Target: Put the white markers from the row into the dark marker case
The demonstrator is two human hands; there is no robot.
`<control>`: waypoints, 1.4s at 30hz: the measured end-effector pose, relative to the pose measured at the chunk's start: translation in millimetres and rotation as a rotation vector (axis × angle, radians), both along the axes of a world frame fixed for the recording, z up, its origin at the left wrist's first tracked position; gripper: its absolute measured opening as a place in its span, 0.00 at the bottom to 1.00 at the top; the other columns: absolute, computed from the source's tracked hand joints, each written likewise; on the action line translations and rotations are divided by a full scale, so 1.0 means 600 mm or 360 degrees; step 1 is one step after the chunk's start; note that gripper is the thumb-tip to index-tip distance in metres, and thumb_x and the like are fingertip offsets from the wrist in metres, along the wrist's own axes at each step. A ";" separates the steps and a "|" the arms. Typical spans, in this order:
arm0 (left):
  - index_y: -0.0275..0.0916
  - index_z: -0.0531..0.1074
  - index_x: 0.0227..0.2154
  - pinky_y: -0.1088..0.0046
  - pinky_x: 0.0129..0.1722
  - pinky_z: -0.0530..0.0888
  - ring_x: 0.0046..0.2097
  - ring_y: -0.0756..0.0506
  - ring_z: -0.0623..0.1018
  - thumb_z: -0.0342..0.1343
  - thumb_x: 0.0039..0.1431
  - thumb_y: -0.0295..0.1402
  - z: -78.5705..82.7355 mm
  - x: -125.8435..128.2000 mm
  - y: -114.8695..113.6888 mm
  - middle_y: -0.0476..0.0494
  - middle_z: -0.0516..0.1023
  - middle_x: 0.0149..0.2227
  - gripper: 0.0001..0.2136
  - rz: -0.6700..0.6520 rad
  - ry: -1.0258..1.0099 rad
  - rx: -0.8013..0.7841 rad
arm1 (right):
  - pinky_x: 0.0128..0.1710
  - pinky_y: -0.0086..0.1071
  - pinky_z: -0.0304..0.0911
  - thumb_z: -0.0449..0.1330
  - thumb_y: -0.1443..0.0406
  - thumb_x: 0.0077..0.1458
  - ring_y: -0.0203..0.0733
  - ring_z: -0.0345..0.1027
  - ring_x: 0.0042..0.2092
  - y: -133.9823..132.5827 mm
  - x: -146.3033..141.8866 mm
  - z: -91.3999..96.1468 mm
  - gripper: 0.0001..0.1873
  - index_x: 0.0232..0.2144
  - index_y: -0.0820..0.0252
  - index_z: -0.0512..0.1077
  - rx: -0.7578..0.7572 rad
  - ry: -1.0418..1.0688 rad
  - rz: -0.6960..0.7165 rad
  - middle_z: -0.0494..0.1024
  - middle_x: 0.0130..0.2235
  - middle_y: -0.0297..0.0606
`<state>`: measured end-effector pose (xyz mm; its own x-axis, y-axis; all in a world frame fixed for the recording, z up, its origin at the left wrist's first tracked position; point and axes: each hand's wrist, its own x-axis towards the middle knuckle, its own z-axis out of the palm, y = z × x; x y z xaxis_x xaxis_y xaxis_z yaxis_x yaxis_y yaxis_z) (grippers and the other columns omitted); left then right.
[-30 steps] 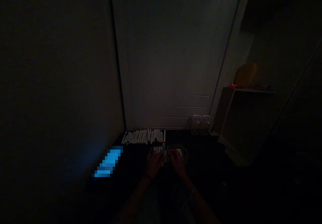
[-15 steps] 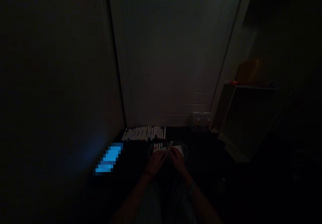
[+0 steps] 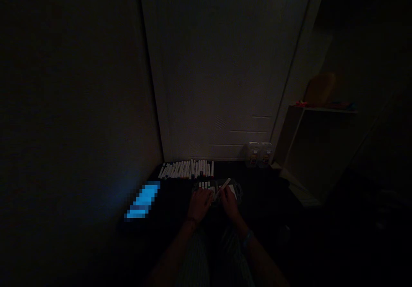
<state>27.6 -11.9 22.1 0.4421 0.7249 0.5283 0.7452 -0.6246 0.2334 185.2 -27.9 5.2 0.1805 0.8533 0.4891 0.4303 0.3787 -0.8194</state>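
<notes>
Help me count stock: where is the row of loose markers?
Head view, left of centre: the row of loose markers lies on the table, beyond the left hand.

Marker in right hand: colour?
The marker looks white in this dim light; best seen in the head view.

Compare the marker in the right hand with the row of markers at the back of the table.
The held marker is in the right hand; the row of markers lies on the table. The held marker is single, while the row has many, side by side. The held marker is nearer the wearer than the row. Both look mostly white.
</notes>
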 end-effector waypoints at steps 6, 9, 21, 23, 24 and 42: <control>0.46 0.66 0.47 0.60 0.48 0.60 0.50 0.42 0.65 0.42 0.57 0.26 0.006 -0.007 -0.003 0.46 0.71 0.49 0.17 0.0336 -0.0080 0.0002 | 0.34 0.30 0.61 0.42 0.56 0.61 0.40 0.68 0.36 0.002 0.001 -0.006 0.18 0.47 0.58 0.62 -0.0066 -0.0094 -0.0103 0.73 0.36 0.40; 0.45 0.66 0.47 0.60 0.48 0.59 0.51 0.42 0.65 0.43 0.54 0.23 0.000 -0.012 0.003 0.45 0.71 0.49 0.19 0.0430 -0.0124 -0.0069 | 0.33 0.29 0.61 0.42 0.56 0.61 0.40 0.69 0.36 0.002 0.001 -0.007 0.18 0.46 0.57 0.62 -0.0073 -0.0106 -0.0098 0.73 0.36 0.40; 0.44 0.66 0.47 0.61 0.48 0.58 0.51 0.43 0.66 0.42 0.56 0.25 -0.020 -0.013 0.017 0.44 0.72 0.47 0.18 0.0538 -0.0222 -0.0113 | 0.37 0.28 0.60 0.42 0.57 0.61 0.39 0.68 0.37 -0.006 0.001 0.005 0.16 0.42 0.57 0.63 0.0003 -0.0080 -0.0033 0.73 0.37 0.38; 0.44 0.65 0.48 0.61 0.48 0.58 0.51 0.43 0.65 0.42 0.56 0.25 -0.017 -0.011 0.014 0.43 0.72 0.46 0.18 0.0518 -0.0196 -0.0116 | 0.38 0.29 0.60 0.42 0.57 0.61 0.38 0.68 0.38 -0.008 0.000 0.008 0.16 0.42 0.57 0.64 0.0014 -0.0097 -0.0016 0.73 0.37 0.37; 0.44 0.65 0.48 0.61 0.48 0.58 0.51 0.43 0.65 0.42 0.56 0.26 -0.016 -0.010 0.013 0.43 0.72 0.46 0.18 0.0507 -0.0186 -0.0118 | 0.38 0.29 0.60 0.42 0.57 0.61 0.38 0.68 0.38 -0.008 -0.001 0.009 0.16 0.41 0.57 0.64 0.0014 -0.0092 -0.0015 0.73 0.37 0.37; 0.47 0.67 0.47 0.60 0.48 0.58 0.51 0.43 0.66 0.44 0.58 0.27 -0.015 -0.006 0.011 0.47 0.71 0.51 0.17 0.0336 -0.0086 0.0003 | 0.37 0.27 0.59 0.41 0.57 0.62 0.37 0.68 0.38 -0.016 -0.003 0.020 0.16 0.41 0.56 0.64 -0.0085 -0.0351 -0.0073 0.73 0.38 0.36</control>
